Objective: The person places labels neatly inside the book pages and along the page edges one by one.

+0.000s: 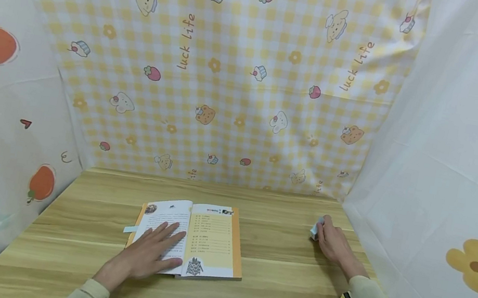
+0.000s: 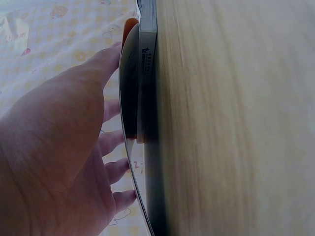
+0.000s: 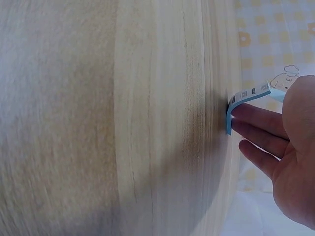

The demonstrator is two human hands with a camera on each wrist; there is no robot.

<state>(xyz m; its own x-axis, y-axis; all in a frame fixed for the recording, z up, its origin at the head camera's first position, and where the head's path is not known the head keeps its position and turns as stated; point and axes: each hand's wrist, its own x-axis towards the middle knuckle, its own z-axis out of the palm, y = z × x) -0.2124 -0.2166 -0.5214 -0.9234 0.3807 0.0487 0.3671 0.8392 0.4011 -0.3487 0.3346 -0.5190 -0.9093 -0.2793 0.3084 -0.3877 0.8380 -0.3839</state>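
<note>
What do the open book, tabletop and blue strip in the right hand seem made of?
Open book: fairly matte paper, judging by thin, curving pages.
Tabletop: smooth wood or printed laminate, showing streaky grain.
Blue strip: probably smooth card or coated paper, being thin, bent and printed.

The book (image 1: 206,241) lies on the table (image 1: 276,295). The left hand (image 1: 151,251) rests on its left page, and a paper tab (image 1: 130,229) juts past its left edge. Well to the book's right, the right hand (image 1: 336,245) holds a paper strip (image 3: 248,94). Behind the book hangs a back cloth (image 1: 230,89); a left cloth (image 1: 15,96) and a right cloth (image 1: 449,168) flank it.
</note>
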